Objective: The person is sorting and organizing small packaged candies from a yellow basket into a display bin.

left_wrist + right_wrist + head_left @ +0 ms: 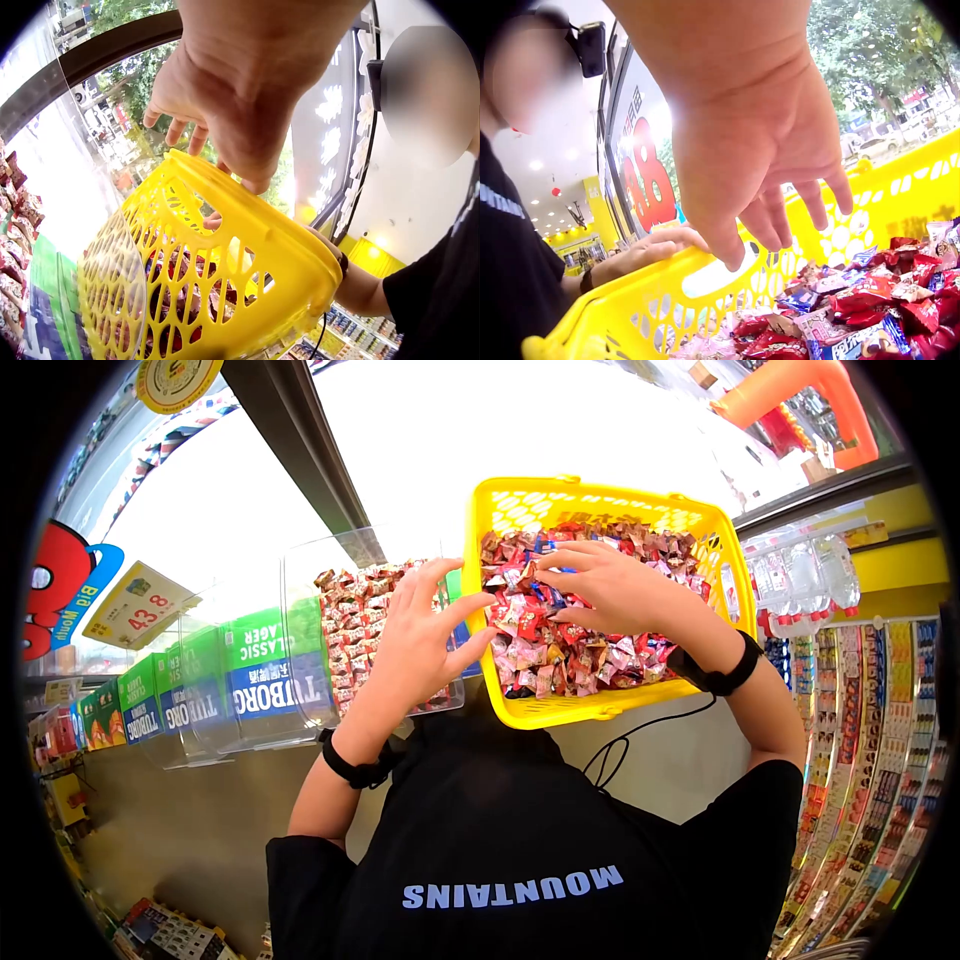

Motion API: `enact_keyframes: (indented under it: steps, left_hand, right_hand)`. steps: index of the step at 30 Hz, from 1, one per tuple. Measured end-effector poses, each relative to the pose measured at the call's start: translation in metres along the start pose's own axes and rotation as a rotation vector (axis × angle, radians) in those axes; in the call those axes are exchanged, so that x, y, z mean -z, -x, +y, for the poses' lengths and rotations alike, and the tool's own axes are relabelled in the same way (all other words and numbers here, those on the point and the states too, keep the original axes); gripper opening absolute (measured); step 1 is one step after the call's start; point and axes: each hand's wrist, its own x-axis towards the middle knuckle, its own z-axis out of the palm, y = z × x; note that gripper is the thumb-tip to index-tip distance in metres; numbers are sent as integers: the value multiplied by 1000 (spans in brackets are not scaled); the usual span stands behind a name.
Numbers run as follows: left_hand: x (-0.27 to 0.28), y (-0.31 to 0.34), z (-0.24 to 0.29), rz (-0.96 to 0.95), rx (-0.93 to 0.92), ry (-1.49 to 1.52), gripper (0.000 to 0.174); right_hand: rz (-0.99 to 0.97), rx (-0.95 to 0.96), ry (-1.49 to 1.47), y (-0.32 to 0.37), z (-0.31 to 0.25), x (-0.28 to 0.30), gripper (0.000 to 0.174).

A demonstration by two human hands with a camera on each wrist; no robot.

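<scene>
A yellow plastic basket with perforated walls holds a heap of wrapped candies in red, pink and blue wrappers. Over the heap hovers my right hand, fingers spread and pointing down, nothing in its grasp. In the right wrist view, that hand hangs above the candies, among them a blue-wrapped one. My left hand is at the basket's left side, its fingers extended. From the left wrist view, the left hand reaches over the basket's rim with its fingertips partly hidden behind it.
Left of the basket, a clear bin contains more wrapped candies. Green and blue beer cartons line up farther left beside a price sign. Water bottles and stocked shelves stand to the right. A black cable hangs below the basket.
</scene>
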Motion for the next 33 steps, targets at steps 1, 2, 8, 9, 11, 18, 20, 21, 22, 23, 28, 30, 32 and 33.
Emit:
enact_keyframes:
  steps: [1,2,8,9,11,18,20,21,22,23,28,30,32,33]
  left_hand:
    - [0,-1,-1,0,-4,3,34]
    - [0,-2,-1,-2,-11,5,34]
    - [-1,-4,0,-15,-9,-5,33]
    - [-1,-4,0,-16,-8,-1,33]
    - [-1,-3,-1,-16,-5,8,33]
    - [-4,-1,-2,13,-21,-6,34]
    - [-1,-2,-1,5,-42,-49,38]
    - [-1,-4,-1,9,-36,-39,40]
    - [0,-5,-1,12,-31,-29,41]
    - [1,-7,0,14,-26,-19,42]
    - [20,-15,-1,-24,-114,25,43]
    - [27,-16,-1,-31,-207,0,42]
    - [33,-16,-4,-18,-305,-59,44]
    - [33,-14,-3,21,-303,-29,38]
  right_hand:
    - [-42,-37,-17,2,-2,1,50]
    - [-65,-41,9,1,-1,-2,50]
    - [-243,-85,122,-19,11,-29,53]
    - [-265,-77,121,-22,13,-32,53]
    - [-280,-74,126,-23,14,-33,54]
    - [-211,-85,8,-4,-4,-7,51]
    - [-156,-55,-21,1,-14,-5,52]
    - [-131,-17,-16,2,-21,-5,53]
    - [-106,20,-11,3,-30,-2,54]
    - [-113,20,-22,4,-41,7,56]
    - [4,204,-53,8,-65,18,55]
    - [32,254,-102,9,-68,19,55]
    - [51,253,-137,7,-70,15,55]
    - [55,255,-154,7,-70,13,53]
